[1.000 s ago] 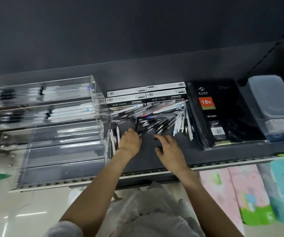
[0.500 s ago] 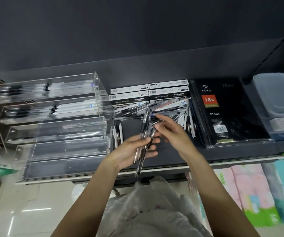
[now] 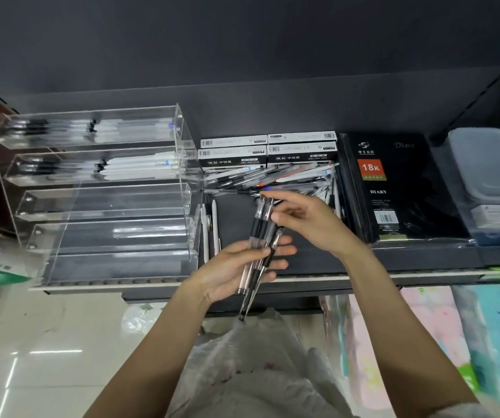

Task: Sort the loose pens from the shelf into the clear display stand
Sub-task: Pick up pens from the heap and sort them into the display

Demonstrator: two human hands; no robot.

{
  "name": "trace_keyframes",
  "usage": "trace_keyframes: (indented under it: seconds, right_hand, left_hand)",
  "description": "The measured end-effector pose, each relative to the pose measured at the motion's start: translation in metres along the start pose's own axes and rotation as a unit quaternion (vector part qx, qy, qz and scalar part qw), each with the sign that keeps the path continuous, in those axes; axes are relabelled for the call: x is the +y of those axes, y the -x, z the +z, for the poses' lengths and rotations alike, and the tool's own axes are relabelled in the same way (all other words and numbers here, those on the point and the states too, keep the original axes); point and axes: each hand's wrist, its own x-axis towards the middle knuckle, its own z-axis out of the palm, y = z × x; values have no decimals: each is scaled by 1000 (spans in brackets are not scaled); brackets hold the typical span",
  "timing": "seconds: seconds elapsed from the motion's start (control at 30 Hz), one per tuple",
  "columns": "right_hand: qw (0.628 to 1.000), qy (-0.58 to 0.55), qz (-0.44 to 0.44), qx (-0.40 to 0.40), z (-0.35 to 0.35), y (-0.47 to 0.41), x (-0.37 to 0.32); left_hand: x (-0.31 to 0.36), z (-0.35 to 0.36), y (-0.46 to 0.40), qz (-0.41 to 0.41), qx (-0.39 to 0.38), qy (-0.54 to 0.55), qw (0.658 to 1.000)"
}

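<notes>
Pens (image 3: 257, 245) now lie bunched in my left hand (image 3: 236, 267), lifted off the shelf (image 3: 312, 260); my right hand (image 3: 306, 221) pinches their tops. Stand (image 3: 107, 191) comes next.

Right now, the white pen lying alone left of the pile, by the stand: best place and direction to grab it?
Pinch the white pen mid-barrel, from above. It lies flat on the shelf, pointing front to back, so thumb and finger go on its left and right sides. More white pens lie close on its left beside the stand, so that side looks tight. The right side is open shelf.
</notes>
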Motion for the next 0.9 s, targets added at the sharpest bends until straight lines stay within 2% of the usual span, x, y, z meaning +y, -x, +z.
trace_keyframes:
  seconds: [0.17,0.27,0.43,0.6,0.77,0.83,0.9]
  right_hand:
    - [998,15,31,-51,0,7,-3]
    - [997,25,42,-54,2,13,-3]
    - [998,-11,66,10,13,16,-5]
    - [986,-80,58,133,5,18,-14]
    - [985,-92,-8,143,14,24,-24]
    - [980,-101,-57,162,13,28,-29]
    - [955,-159,-93,233,7,34,-30]
  left_hand:
    - [-10,2,6,18,14,20,1000]
    - [-12,0,9,33,13,25,999]
    - [-20,2,14,31,18,-38,999]
    - [-23,0,16,45,0,7,999]
    - [-24,1,18,36,-51,72,995]
    - [-28,2,17,51,-32,127,990]
    - [-32,2,13,90,37,191,977]
